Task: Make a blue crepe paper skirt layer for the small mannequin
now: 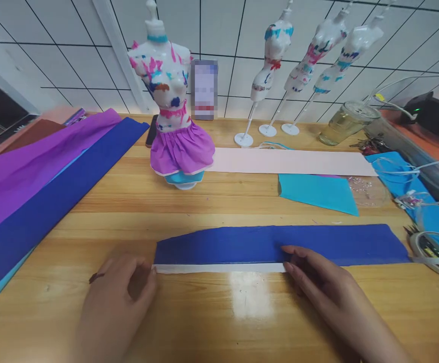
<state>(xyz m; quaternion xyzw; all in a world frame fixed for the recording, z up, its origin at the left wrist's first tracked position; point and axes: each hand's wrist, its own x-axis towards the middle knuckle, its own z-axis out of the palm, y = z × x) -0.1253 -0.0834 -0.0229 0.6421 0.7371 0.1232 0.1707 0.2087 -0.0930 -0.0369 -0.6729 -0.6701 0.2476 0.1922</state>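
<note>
A long blue strip of paper or fabric (pixel 223 244) lies flat across the wooden table, with a narrow white strip (pixel 219 268) along the left part of its near edge. At the left end, my left hand (pixel 119 297) has thumb and index finger pinched at the white strip's corner. My right hand (pixel 321 285) holds the other visible end of the white strip, its thumb on the white and its index finger resting over the blue. Whatever lies beneath the right fingers is hidden.
A mannequin torso (pixel 170 83) in a purple skirt (pixel 181 148) stands behind. Long purple (pixel 45 156) and blue (pixel 68 186) sheets lie left. A pale pink strip (pixel 287 161), a turquoise piece (pixel 316 191), small mannequins (pixel 272 55) and a glass jar (pixel 346 123) are farther back.
</note>
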